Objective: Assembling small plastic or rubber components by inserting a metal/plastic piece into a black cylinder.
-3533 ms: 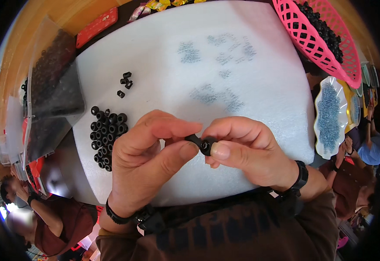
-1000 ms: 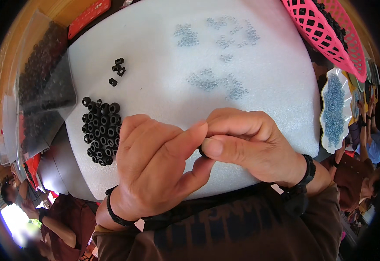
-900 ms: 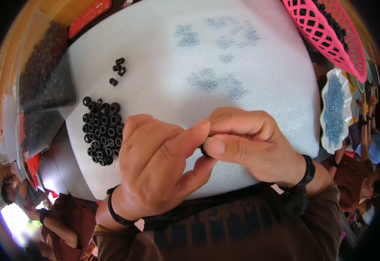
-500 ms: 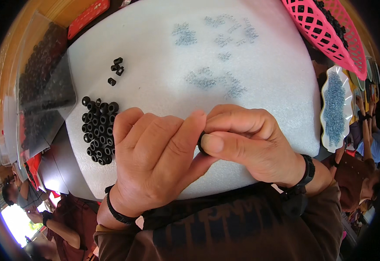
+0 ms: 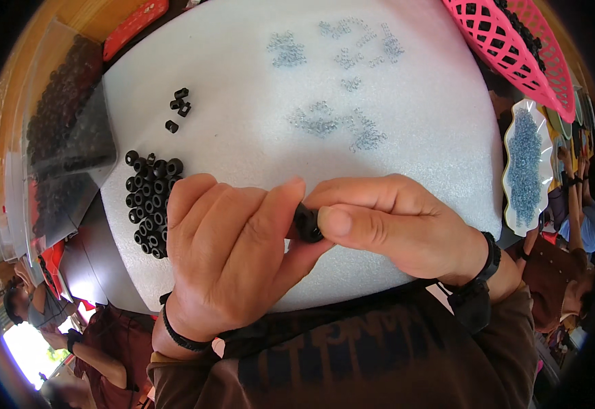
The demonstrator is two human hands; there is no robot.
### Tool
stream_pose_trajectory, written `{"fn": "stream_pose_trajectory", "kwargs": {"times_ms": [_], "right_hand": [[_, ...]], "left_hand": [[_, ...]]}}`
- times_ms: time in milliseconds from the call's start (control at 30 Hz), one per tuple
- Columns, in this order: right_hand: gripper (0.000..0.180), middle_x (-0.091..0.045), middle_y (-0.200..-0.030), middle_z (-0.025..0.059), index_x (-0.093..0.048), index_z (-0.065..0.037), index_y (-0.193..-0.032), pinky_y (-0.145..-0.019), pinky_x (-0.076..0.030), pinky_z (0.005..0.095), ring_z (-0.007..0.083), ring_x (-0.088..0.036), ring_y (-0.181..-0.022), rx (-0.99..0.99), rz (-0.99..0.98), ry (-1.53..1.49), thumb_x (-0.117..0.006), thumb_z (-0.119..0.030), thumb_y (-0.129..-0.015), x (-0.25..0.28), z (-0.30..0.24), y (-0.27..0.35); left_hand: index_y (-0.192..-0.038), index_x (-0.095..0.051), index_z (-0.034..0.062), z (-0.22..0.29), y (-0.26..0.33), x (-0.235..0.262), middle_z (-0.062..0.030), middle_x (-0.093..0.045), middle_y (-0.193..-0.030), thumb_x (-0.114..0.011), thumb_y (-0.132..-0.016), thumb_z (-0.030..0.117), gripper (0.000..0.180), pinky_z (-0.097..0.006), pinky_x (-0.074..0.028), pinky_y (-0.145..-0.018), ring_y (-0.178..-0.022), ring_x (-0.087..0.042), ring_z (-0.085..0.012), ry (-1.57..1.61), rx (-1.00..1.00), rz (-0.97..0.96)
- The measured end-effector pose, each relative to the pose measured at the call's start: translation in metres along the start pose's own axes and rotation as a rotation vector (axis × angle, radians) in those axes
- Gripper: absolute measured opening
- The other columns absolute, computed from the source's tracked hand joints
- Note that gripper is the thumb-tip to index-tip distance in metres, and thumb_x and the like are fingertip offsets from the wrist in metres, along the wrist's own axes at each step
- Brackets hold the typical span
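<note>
Here, a small black part is gripped by both hands over the near middle of a white mat.
It is pinched between the thumb and fingers of the left hand, partly hidden, and clasped on its right side by the right hand; black rings are clustered to the left.

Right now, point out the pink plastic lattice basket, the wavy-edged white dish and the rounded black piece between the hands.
Pink plastic lattice basket (image 5: 551, 99): head view, rim near its lower end.
Wavy-edged white dish (image 5: 547, 145): head view, right rim.
Rounded black piece (image 5: 305, 223): head view, visible middle.
</note>
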State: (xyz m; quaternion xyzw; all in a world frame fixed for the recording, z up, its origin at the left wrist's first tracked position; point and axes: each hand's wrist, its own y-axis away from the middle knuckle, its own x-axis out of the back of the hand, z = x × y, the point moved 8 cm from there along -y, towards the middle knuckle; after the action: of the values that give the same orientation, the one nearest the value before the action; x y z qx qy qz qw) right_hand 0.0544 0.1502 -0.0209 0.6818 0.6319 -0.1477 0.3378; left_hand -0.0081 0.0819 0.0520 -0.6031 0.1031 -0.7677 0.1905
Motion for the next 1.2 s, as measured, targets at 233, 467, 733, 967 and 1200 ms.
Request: {"fn": "stream_pose_trajectory", "kwargs": {"times_ms": [233, 467, 733, 967, 1200], "right_hand": [[0.023, -0.061, -0.096, 0.0119, -0.061, 0.006, -0.103, -0.075, -0.043, 0.0271, 0.0171, -0.056, -0.086, 0.287, 0.006, 0.422, -0.056, -0.012, -0.09, 0.001, -0.019, 0.005], [0.021, -0.061, -0.091, 0.0145, -0.061, 0.005, -0.103, -0.071, -0.044, 0.0278, 0.0197, -0.057, -0.081, 0.395, -0.005, 0.65, -0.059, -0.008, -0.087, -0.007, -0.033, 0.008], [0.019, -0.061, -0.091, 0.0132, -0.061, 0.006, -0.1, -0.072, -0.044, 0.0278, 0.0194, -0.057, -0.081, 0.366, 0.018, 0.42, -0.059, -0.008, -0.087, -0.002, -0.023, 0.005], [0.019, -0.061, -0.091, 0.0135, -0.061, 0.006, -0.1, -0.07, -0.045, 0.0282, 0.0196, -0.057, -0.08, 0.398, 0.003, 0.571, -0.06, -0.008, -0.087, -0.005, -0.027, 0.006], [0.02, -0.06, -0.089, 0.0142, -0.061, 0.005, -0.098, -0.067, -0.046, 0.0291, 0.0228, -0.057, -0.077, 0.551, 0.102, 0.876, -0.064, -0.007, -0.083, -0.01, -0.036, 0.011]], "left_hand": [[-0.095, -0.063, -0.0017, 0.006, 0.003, 0.002, -0.0029, -0.049, -0.064, -0.07, -0.073, 0.032, 0.041, -0.036, -0.039, -0.061, -0.058, -0.048, -0.0187, -0.112, -0.033, 0.067], [-0.094, -0.064, -0.0016, 0.008, 0.008, 0.006, -0.0025, -0.049, -0.064, -0.072, -0.07, 0.029, 0.04, -0.034, -0.039, -0.059, -0.055, -0.046, -0.0181, -0.127, -0.043, 0.105], [-0.096, -0.063, -0.0056, -0.007, -0.003, 0.005, -0.0065, -0.052, -0.068, -0.073, -0.065, 0.009, 0.036, -0.033, -0.041, -0.053, -0.054, -0.05, -0.02, 0.277, 0.064, -0.078], [-0.095, -0.064, -0.0062, -0.006, 0.0, 0.005, -0.0076, -0.052, -0.067, -0.068, -0.059, -0.008, 0.036, -0.033, -0.04, -0.051, -0.054, -0.05, -0.0202, 0.224, -0.038, 0.03], [-0.092, -0.064, -0.0057, -0.006, 0.003, 0.004, -0.0075, -0.053, -0.069, -0.069, -0.059, -0.009, 0.034, -0.033, -0.041, -0.05, -0.055, -0.051, -0.0203, 0.224, 0.003, 0.059]]}}
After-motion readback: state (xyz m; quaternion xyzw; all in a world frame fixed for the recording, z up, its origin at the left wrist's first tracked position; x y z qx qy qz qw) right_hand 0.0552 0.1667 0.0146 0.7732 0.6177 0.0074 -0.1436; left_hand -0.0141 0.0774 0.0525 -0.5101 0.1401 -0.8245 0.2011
